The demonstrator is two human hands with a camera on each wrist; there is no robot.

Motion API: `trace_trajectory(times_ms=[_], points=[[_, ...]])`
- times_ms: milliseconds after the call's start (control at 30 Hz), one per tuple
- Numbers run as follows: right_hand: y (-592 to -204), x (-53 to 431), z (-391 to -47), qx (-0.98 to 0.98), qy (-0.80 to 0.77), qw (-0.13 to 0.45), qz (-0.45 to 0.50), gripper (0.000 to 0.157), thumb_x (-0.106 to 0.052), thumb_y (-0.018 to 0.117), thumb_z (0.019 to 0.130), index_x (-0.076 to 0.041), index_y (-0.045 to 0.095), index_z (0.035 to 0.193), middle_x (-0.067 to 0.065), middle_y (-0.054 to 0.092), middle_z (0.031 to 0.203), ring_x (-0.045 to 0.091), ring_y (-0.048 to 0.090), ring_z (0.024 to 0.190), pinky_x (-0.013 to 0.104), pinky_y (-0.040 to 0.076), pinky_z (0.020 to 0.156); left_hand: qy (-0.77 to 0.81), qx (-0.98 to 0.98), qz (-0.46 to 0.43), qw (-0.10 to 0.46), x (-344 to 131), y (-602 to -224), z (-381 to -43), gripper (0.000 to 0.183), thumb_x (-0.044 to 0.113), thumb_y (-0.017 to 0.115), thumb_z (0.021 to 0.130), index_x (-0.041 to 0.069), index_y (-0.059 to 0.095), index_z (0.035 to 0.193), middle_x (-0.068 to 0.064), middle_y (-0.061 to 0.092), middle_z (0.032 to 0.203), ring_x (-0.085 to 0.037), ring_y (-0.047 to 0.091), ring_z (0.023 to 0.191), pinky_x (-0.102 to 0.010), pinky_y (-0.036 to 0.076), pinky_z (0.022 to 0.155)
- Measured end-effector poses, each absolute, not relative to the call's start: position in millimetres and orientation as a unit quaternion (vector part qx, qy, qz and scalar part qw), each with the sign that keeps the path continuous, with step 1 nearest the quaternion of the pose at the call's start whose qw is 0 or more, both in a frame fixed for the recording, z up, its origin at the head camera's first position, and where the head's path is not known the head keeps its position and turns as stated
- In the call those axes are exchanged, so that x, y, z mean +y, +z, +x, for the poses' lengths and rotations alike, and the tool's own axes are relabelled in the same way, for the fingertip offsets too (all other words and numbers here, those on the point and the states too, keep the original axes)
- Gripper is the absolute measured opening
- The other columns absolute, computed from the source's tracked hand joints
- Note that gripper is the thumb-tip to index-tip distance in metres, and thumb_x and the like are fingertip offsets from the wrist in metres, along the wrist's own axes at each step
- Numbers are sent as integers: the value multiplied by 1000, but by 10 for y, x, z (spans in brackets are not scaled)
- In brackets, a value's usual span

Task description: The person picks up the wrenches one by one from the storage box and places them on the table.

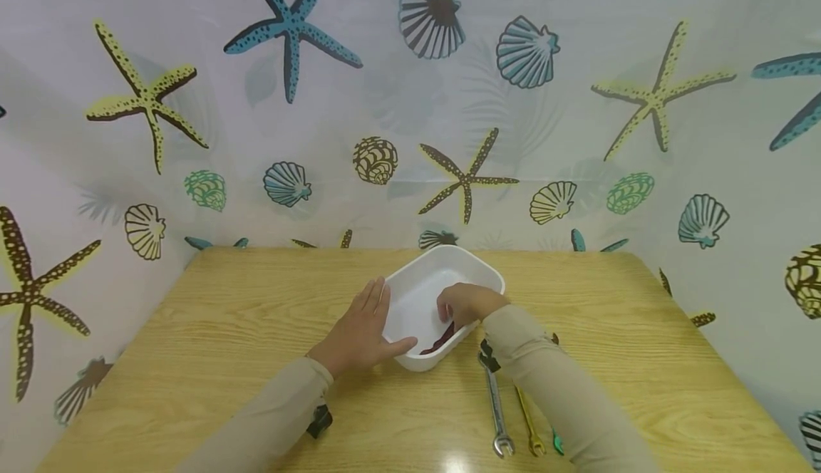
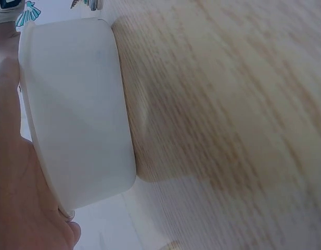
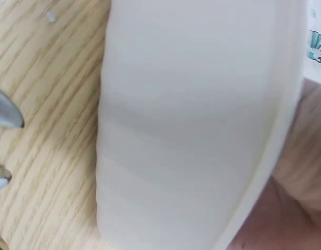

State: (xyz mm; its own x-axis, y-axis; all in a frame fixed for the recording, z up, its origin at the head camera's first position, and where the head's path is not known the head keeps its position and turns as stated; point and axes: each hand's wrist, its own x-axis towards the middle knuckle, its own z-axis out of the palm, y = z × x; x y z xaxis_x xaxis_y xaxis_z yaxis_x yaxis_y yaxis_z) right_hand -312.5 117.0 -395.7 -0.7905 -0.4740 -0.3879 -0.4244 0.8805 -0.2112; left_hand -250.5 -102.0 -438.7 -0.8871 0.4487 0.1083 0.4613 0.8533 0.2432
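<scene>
A white plastic tub [image 1: 413, 302] stands on the wooden table. My left hand [image 1: 359, 338] lies along its left rim, fingers straight and the thumb reaching over the near corner. The left wrist view shows that palm [image 2: 25, 192] against the tub's rim [image 2: 38, 151]. Over the right rim, my right hand [image 1: 467, 302] reaches down into the tub with curled fingers. They are at the upper end of a long, narrow dark red thing [image 1: 439, 340], which slants along the tub's near right side. Part of it is hidden beneath the hand.
Right of the tub, a silver wrench [image 1: 495, 405] and a yellow wrench [image 1: 529, 419] lie side by side. The tip of a green tool [image 1: 557, 442] shows beside my right sleeve [image 1: 558, 380]. A patterned sheet [image 1: 398, 102] hangs behind the table [image 1: 256, 295].
</scene>
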Motion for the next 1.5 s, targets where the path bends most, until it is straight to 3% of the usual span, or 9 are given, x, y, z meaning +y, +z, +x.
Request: trace_trajectory(times_ms=[233,567,1200,1500], points=[[-4024,1151,-3181,945,-44,202,-252,18,-2,79,72,-12,67,80,-2,62,80,16,55,79,34,47,77,-131,-964,-230,15,-1021,-4359,-2504,108,74,44,85,-6,14,150,-23,8,158,-34,6,147,-44,13,118],[-4116,1152,-3215,946,-69,155,-275,18,0,77,74,-12,64,78,-3,61,78,16,55,80,35,47,83,-136,-962,-235,16,-1018,-4357,-2505,103,70,44,86,-6,15,150,-22,8,158,-36,8,146,-44,13,118],[-4217,1217,-3267,922,-124,150,-334,19,2,75,74,-14,66,80,-4,61,76,12,55,76,31,46,76,-138,-964,-229,7,-1008,-4385,-2521,104,71,45,86,-6,15,150,-22,7,159,-35,7,147,-45,13,118],[-4256,1220,-3258,917,-133,136,-351,12,-2,71,80,-13,67,82,-6,61,75,9,52,71,27,44,71,-128,-967,-222,2,-1005,-4391,-2508,104,73,42,86,-3,14,151,-19,5,159,-33,5,147,-44,11,118]])
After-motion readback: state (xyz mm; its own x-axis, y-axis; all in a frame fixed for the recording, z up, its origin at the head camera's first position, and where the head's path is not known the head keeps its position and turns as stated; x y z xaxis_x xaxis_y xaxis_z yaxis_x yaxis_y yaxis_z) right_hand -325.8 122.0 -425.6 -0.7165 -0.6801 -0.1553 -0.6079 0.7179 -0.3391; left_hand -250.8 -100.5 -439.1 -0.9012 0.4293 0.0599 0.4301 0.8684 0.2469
